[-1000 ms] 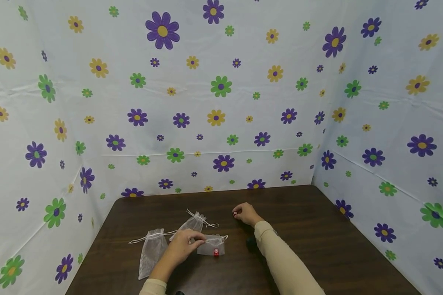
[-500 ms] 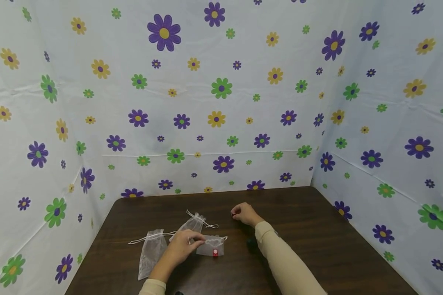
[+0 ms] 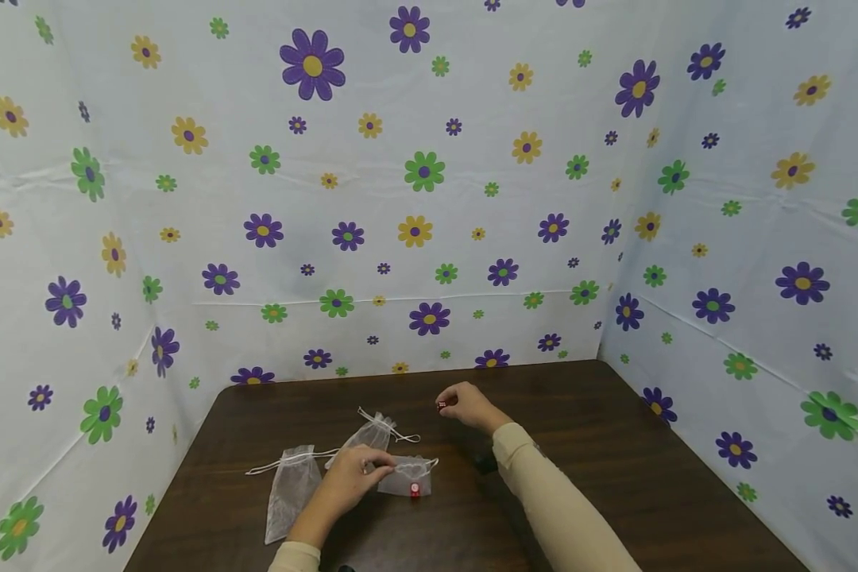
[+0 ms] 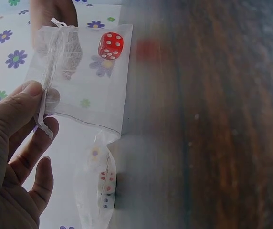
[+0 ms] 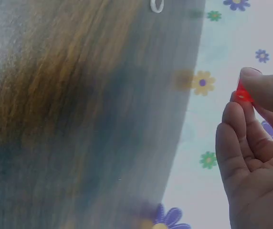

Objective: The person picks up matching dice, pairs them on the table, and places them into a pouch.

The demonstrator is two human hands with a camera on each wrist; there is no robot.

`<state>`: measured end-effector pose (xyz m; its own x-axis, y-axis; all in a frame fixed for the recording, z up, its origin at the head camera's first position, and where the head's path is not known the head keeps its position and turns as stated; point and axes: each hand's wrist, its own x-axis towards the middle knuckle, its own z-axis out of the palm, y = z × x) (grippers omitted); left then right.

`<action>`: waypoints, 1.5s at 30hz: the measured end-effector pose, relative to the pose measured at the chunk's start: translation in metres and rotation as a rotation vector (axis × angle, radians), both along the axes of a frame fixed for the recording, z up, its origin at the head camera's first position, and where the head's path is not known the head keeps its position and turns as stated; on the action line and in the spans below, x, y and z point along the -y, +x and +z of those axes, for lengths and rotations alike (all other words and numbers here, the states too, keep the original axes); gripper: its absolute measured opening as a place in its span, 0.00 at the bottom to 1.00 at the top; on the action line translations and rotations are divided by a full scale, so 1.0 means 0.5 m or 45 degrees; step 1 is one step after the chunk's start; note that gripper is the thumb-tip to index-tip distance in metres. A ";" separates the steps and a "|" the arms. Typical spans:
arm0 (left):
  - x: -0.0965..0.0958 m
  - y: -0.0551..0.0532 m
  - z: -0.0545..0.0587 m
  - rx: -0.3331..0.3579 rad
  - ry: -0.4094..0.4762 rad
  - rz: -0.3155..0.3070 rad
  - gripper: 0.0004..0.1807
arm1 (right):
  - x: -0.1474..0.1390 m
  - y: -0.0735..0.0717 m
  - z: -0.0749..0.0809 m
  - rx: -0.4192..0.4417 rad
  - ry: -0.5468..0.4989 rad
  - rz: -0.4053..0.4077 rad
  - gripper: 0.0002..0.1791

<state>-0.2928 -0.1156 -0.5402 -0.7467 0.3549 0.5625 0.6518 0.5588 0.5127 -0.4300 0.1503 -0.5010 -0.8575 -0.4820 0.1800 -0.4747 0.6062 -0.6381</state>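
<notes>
My left hand (image 3: 353, 481) pinches the drawstring edge of a small sheer white organza bag (image 3: 396, 481) between thumb and fingers. Inside that bag sits a red die with white dots (image 4: 110, 46), seen through the mesh. Farther back and to the right, my right hand (image 3: 470, 407) holds another red die (image 3: 441, 406) by thumb and fingertips above the table. The right wrist view shows this die (image 5: 244, 94) partly covered by the thumb. Behind the held bag, in the left wrist view, lies a second bag (image 4: 91, 167) with whitish dice (image 4: 106, 188) in it.
A sheer drawstring bag (image 3: 293, 496) lies left of my left hand, and another bag (image 3: 373, 431) lies just beyond it, white cords spread out. The dark wooden table (image 3: 579, 445) ends at a flower-printed cloth (image 3: 429, 238) hanging behind and at both sides.
My right hand has risen slightly and moved a little to the left with its die. The left hand keeps its pinch on the bag, and the camera has shifted slightly.
</notes>
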 end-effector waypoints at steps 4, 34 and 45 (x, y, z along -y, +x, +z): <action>-0.002 0.000 -0.001 -0.011 0.007 0.002 0.02 | 0.001 0.009 0.014 -0.015 0.036 0.030 0.07; -0.009 -0.001 0.005 -0.070 -0.015 0.010 0.03 | 0.053 0.140 0.131 -0.131 0.189 0.408 0.08; -0.008 0.003 0.004 -0.008 -0.021 0.029 0.03 | 0.060 0.167 0.129 -0.079 0.262 0.503 0.11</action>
